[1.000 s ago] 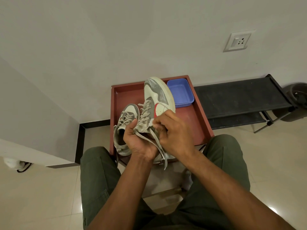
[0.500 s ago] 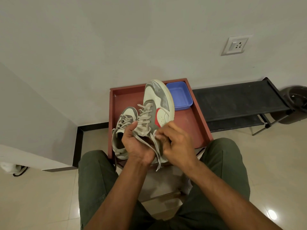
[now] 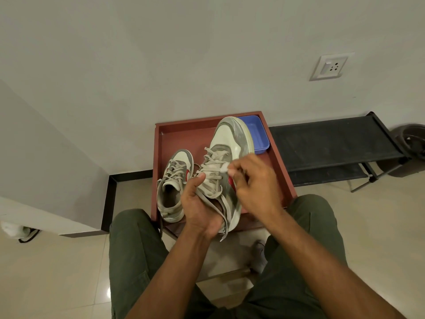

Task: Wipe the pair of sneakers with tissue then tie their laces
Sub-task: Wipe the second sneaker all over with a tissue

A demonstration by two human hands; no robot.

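A white and grey sneaker (image 3: 231,140) with a red mark is lifted above the red-brown tray (image 3: 184,134), toe pointing away from me. My left hand (image 3: 199,203) grips it at the heel and tongue, thumb on the laces. My right hand (image 3: 253,183) pinches a small white tissue (image 3: 225,167) against the laced upper on the shoe's right side. Loose grey lace ends (image 3: 224,217) hang down past my left palm. The second sneaker (image 3: 173,180) lies on the tray at the left, laces loose.
A blue plastic tub (image 3: 258,134) sits at the tray's back right corner, partly behind the lifted shoe. A black low rack (image 3: 333,143) stands to the right against the wall. My knees in green trousers flank the tray. A wall socket (image 3: 330,66) is above.
My right hand has moved from the tongue area up to the right side of the laces with the tissue. The lifted sneaker has tilted slightly, toe further over the blue tub.
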